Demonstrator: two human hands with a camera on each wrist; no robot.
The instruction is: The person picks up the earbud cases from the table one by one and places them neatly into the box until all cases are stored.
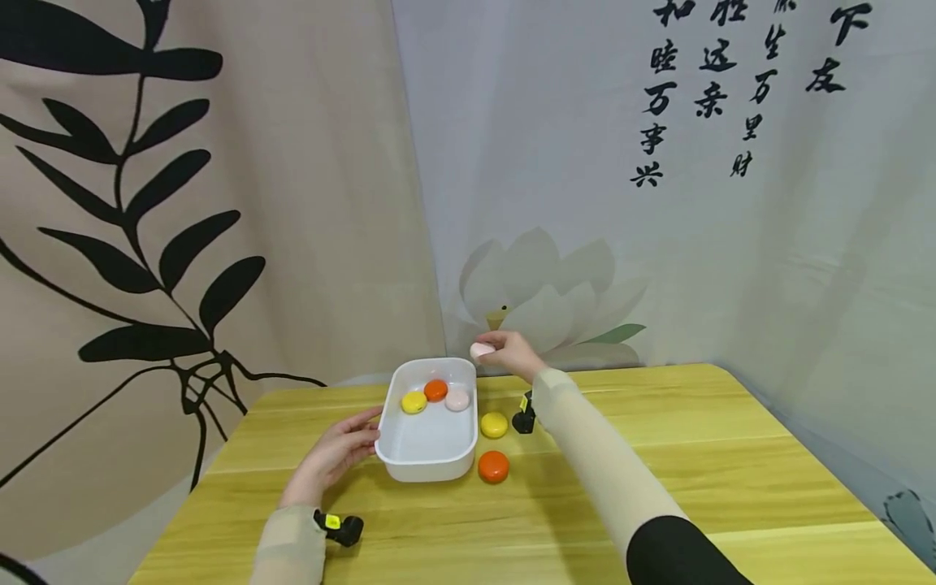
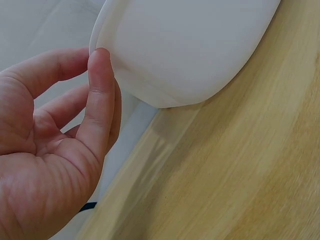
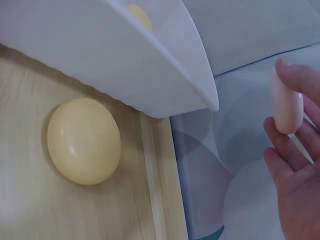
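Observation:
At the far right corner of a white plastic box, my right hand pinches a pale pink round piece between thumb and fingers, held up in the air. My left hand is at the box's left side. In the left wrist view, its fingertips touch the outside of the rim. Inside the box lie a yellow piece, an orange piece and a pale pink piece. On the table to its right are another yellow piece and an orange one.
The wooden table has its far edge close behind the box. A printed curtain hangs directly behind that edge. Small black wrist cameras sit on both wrists, one by the left cuff.

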